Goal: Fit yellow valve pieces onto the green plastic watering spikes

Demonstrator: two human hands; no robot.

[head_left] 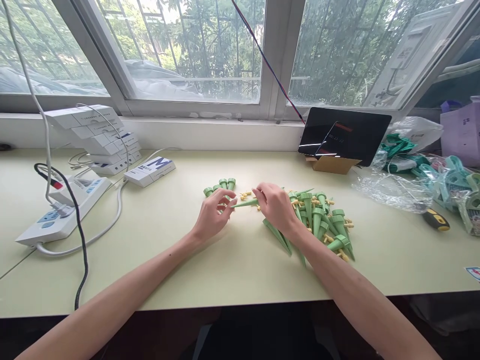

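A green plant watering spike [245, 203] lies level between my two hands, just above the table. My right hand [276, 207] is closed around its wide end, which the fingers hide. At the pointed tip, my left hand [214, 214] has its thumb and curled fingers closed on the spike. Behind my left hand, several green spikes [231, 184] form a small row, partly covered by the fingers. Small yellow valve pieces [245, 195] lie between the hands. A heap of green spikes with yellow valves [318, 216] spreads beside and beyond my right hand and forearm.
On the left are a power strip [65, 212] with cables, stacked white boxes [108, 140] and a single white box [150, 171]. A tablet [345, 135] leans on a cardboard stand [333, 164]. At right are clear plastic wrapping [393, 192] and a yellow-black tool [435, 220].
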